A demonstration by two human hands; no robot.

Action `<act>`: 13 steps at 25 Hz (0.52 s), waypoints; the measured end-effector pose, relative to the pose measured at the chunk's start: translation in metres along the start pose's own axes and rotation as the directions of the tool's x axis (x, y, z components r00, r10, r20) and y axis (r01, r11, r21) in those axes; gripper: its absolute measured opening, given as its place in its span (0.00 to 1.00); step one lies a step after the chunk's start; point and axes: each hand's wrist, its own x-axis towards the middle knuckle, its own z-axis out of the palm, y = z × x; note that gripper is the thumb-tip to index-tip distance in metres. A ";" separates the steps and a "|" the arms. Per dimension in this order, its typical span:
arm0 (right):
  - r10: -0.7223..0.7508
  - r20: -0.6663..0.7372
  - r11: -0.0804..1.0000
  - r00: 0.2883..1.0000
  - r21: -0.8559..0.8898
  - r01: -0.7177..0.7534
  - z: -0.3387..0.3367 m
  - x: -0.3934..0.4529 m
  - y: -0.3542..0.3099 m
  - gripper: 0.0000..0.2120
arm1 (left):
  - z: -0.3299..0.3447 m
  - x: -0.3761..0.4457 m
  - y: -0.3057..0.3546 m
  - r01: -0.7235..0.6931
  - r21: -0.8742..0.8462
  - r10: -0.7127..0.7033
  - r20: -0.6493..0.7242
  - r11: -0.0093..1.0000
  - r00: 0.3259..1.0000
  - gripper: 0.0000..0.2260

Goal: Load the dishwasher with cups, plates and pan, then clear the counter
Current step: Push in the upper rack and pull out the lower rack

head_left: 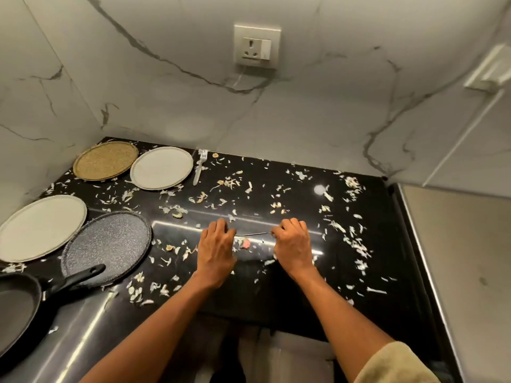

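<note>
— Black counter (pixel 359 272), peel scraps all over. What do we list, left of frame?

— Four plates (pixel 161 167), one pan (pixel 16 302), none loaded. At centre, our left hand (pixel 217 248) and right hand (pixel 293 244), fingers curled, pinch a thin metal utensil (pixel 253 234) between them. Fork (pixel 199 167) upper centre.

Wall socket (pixel 257 47) on marble backsplash (pixel 318 111); white fitting (pixel 489 67) at right
</note>
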 end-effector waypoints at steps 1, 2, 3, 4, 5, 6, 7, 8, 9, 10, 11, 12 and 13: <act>0.014 0.002 1.000 1.000 0.000 -0.014 -0.009 -0.015 0.004 0.13 | -0.006 -0.012 0.015 0.031 -0.020 -0.030 0.021 0.999 0.999 0.12; 0.020 0.018 1.000 1.000 -0.002 -0.020 -0.018 -0.030 0.007 0.13 | -0.010 -0.024 0.028 0.055 -0.049 -0.053 0.041 0.997 0.998 0.12; 0.026 0.030 1.000 0.999 -0.004 -0.026 -0.026 -0.045 0.009 0.13 | -0.015 -0.037 0.040 0.047 -0.063 -0.044 0.046 0.997 0.998 0.14; 0.041 0.033 0.999 0.999 -0.005 -0.041 -0.035 -0.060 0.009 0.13 | -0.017 -0.049 0.049 0.014 -0.057 -0.011 0.050 0.998 0.999 0.18; 0.058 0.023 0.998 0.998 -0.006 -0.057 -0.044 -0.073 0.009 0.13 | -0.019 -0.060 0.057 -0.032 -0.044 0.034 0.040 0.999 0.999 0.20; 0.071 0.007 0.997 0.997 -0.003 -0.071 -0.051 -0.082 0.010 0.13 | -0.021 -0.068 0.063 -0.061 -0.041 0.062 0.026 0.997 0.998 0.21; 0.079 -0.002 0.997 0.997 0.002 -0.079 -0.058 -0.089 0.011 0.13 | -0.021 -0.072 0.068 -0.072 -0.048 0.073 0.020 0.996 0.997 0.20; 0.083 -0.005 0.997 0.997 0.002 -0.083 -0.065 -0.097 0.013 0.13 | -0.022 -0.076 0.073 -0.081 -0.059 0.082 0.015 0.995 0.997 0.18; 0.091 -0.005 0.996 0.996 -0.008 -0.091 -0.072 -0.106 0.015 0.12 | -0.023 -0.079 0.078 -0.096 -0.068 0.097 0.014 0.993 0.995 0.14; 0.106 -0.011 0.994 0.994 -0.023 -0.106 -0.078 -0.115 0.016 0.12 | -0.022 -0.082 0.082 -0.122 -0.079 0.124 0.022 0.989 0.992 0.11; 0.128 -0.017 0.991 0.992 -0.037 -0.128 -0.082 -0.122 0.016 0.12 | -0.021 -0.084 0.085 -0.162 -0.096 0.166 0.034 0.982 0.986 0.09; 0.153 -0.019 0.987 0.988 -0.049 -0.154 -0.086 -0.130 0.017 0.12 | -0.019 -0.087 0.088 -0.207 -0.112 0.214 0.051 0.972 0.975 0.08; 0.179 -0.016 0.982 0.984 -0.060 -0.180 -0.090 -0.139 0.017 0.11 | -0.018 -0.091 0.091 -0.249 -0.130 0.259 0.064 0.960 0.964 0.08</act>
